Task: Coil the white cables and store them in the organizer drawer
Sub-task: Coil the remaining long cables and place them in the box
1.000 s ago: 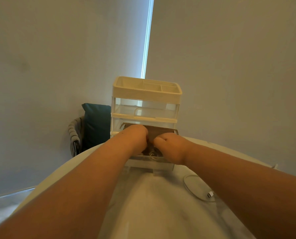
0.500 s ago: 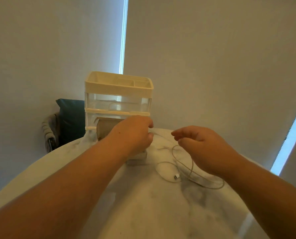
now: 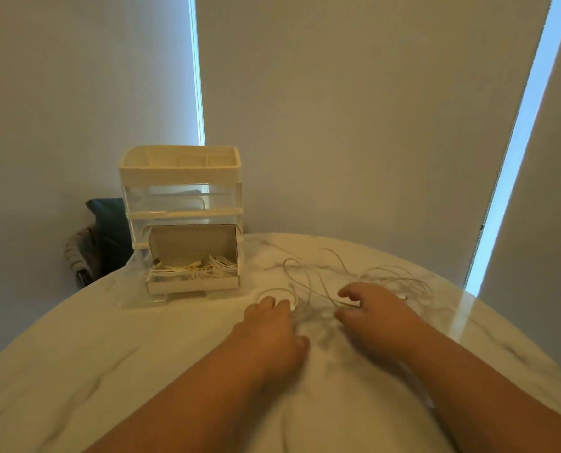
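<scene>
Two hands: both low over the table [image 3: 115, 361], bare forearms reaching in from the near edge.
Left hand [image 3: 272, 335]: palm down, fingers stretched forward and close together, tips on a small loop of the loose cable; thumb out to the side on the table.
Right hand [image 3: 377, 318]: fingers curled, thumb and forefinger a little apart with a strand running between them; I cannot tell if they nip it.
Loose cable [image 3: 308, 279]: white, sprawled in wide untidy loops on the table, right of the organizer, reaching from the left fingertips past the right hand to the far right edge.
Coils [image 3: 204, 268]: several white cables already wound, lying in the box.
Box [image 3: 192, 284]: brown cardboard, lid flap standing up at the back, sitting in the drawer.
Drawer [image 3: 143, 300]: clear, lowest one, pulled out toward the person.
Organizer [image 3: 181, 178]: cream frame with clear drawers, at the far left of the table; divided tray on top; upper drawer pushed in.
Table: round, white marble with grey veins.
Cushion [image 3: 112, 230]: dark, on a chair behind the table, left of the organizer.
Blinds [image 3: 354, 109]: drawn, with bright strips of daylight at their edges.
</scene>
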Tool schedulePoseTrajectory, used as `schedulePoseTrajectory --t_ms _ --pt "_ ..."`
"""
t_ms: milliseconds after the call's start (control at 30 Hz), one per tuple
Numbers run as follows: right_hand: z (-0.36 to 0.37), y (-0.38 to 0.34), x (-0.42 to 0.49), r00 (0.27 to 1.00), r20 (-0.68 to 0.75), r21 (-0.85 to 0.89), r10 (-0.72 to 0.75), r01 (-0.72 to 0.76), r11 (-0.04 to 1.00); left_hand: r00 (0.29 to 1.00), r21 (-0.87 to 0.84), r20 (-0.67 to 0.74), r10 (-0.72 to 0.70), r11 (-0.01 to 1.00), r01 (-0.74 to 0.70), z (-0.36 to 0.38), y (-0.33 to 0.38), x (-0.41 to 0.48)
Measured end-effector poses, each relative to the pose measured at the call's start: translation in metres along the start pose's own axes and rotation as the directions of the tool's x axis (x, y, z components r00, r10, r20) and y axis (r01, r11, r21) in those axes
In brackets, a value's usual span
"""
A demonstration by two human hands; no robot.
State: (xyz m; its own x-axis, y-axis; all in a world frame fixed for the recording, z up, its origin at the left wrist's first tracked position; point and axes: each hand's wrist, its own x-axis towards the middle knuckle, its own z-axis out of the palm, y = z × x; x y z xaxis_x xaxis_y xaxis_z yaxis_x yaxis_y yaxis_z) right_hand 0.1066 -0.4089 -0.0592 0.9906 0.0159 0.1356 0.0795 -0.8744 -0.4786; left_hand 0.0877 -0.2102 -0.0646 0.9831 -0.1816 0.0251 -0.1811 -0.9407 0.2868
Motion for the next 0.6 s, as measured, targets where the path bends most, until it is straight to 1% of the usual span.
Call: schedulePoseTrajectory --t_ms 67,167,233,333,400,500,600 --pt "0.007 -0.001 0.002 0.999 0.051 -0.027 -0.011 0.013 1.0 1.0 0.046 -0.009 0.022 0.999 -0.021 0.014 -0.004 0.0" --pt "0.013 0.003 0.008 0.999 0.044 -0.067 -0.028 0.031 0.997 0.995 0.099 -0.024 0.101 0.99 -0.098 0.013 -0.008 0.005" --pt "0.013 0.005 0.011 0.997 0.061 -0.112 -0.041 0.047 0.993 0.995 0.071 -0.026 0.098 0.993 -0.096 0.011 -0.008 0.007" --pt "0.012 0.01 0.012 0.997 0.059 -0.115 -0.038 0.045 0.992 0.985 0.064 -0.132 0.114 0.992 -0.106 0.007 -0.014 0.012" --pt "0.009 0.013 0.015 0.998 0.055 -0.081 -0.039 0.044 0.996 0.974 -0.028 -0.198 0.112 0.992 -0.12 0.007 -0.02 0.017" --pt "0.003 0.016 0.018 0.998 0.066 -0.063 -0.018 0.022 0.998 0.942 -0.256 -0.321 0.103 0.948 -0.19 0.005 -0.025 0.02" --pt "-0.002 0.024 0.023 0.998 0.04 -0.06 0.057 -0.054 0.997 0.884 -0.347 -0.459 0.086 0.899 -0.268 0.0 -0.027 0.02"
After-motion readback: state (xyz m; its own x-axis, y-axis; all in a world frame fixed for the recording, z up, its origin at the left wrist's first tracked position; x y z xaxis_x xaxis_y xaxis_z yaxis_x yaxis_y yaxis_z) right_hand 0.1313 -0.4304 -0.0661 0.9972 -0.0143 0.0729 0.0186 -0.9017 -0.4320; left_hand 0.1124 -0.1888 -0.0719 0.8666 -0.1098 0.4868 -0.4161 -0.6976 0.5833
